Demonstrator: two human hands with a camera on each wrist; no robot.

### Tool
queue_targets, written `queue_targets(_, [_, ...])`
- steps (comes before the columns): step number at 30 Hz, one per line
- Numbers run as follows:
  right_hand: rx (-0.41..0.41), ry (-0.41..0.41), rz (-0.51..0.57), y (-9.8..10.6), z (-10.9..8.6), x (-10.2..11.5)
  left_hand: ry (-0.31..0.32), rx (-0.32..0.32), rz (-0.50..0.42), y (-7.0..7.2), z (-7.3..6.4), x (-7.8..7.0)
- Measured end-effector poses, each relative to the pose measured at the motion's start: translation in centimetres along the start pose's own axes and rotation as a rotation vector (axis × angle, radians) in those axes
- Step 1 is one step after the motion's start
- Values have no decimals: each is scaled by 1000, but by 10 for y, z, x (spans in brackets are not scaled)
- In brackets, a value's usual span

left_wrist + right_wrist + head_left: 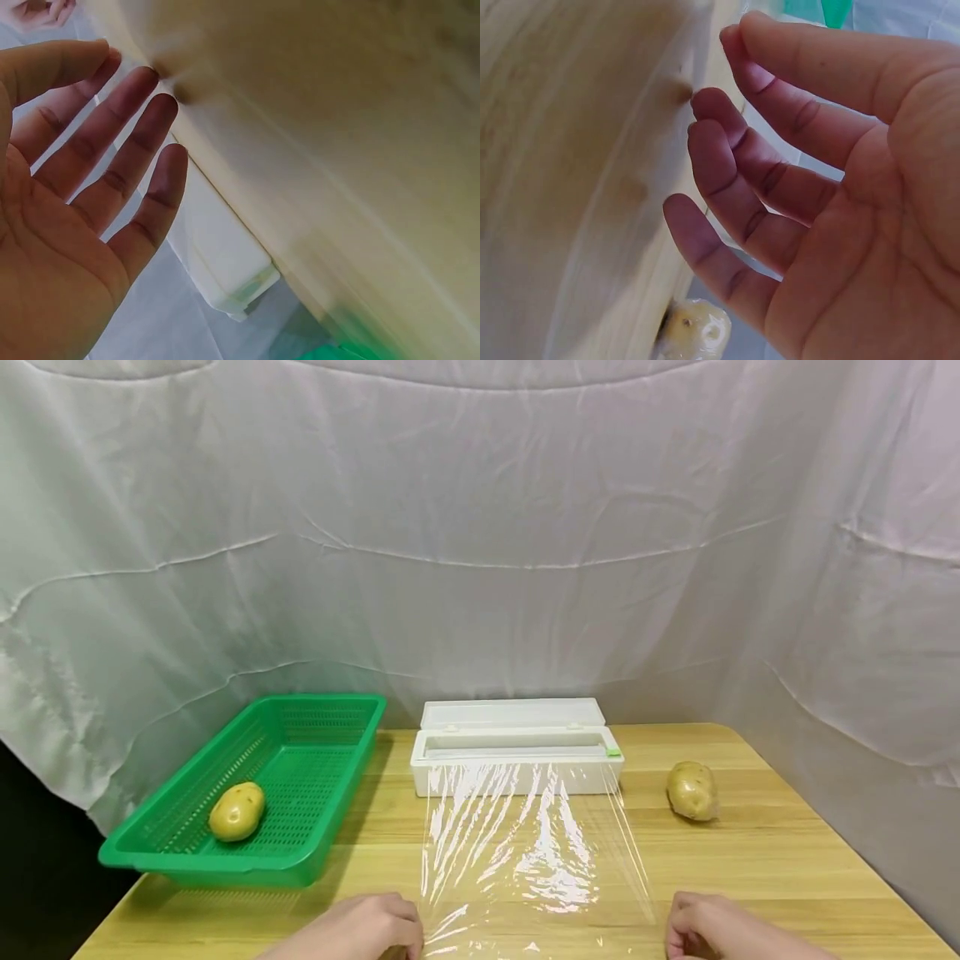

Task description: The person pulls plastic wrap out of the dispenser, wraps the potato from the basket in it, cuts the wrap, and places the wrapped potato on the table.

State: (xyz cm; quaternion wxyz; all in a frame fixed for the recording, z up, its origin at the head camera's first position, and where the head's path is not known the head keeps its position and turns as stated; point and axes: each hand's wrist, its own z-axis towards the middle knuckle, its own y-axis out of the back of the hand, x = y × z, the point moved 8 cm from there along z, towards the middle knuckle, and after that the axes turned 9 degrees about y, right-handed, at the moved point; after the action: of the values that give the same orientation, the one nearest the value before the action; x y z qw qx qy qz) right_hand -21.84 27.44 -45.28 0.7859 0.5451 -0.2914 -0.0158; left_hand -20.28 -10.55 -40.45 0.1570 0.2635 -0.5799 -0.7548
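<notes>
A sheet of clear cling film [540, 860] stretches from a white dispenser box [517, 732] toward me. Its lid [517, 713] stands raised at the back. My left hand [375, 927] pinches the film's near left corner between thumb and index finger. At the near right corner my right hand [708, 927] does the same. In both wrist views the thumb and index tips meet, while the other fingers of the left hand [67, 240] and right hand [855, 202] are spread loosely. The film between the fingertips is hard to make out.
One potato [237, 812] lies in a green plastic basket [307, 860] on the left. Another potato [692, 791], glossy as if wrapped in film, rests on the wooden table [780, 852] to the right. A grey-white curtain [480, 543] hangs behind the table.
</notes>
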Motion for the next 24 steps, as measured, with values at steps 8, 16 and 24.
queue_targets(8, [18,-89,41,0,-5,-8,24,39,-16,-4,-4,7])
queue_targets(16, [83,-217,11,-2,4,-2,3,11,-55,-10,-9,8])
queue_targets(24, [53,-265,82,12,13,20,79,45,-136,-3,-9,6])
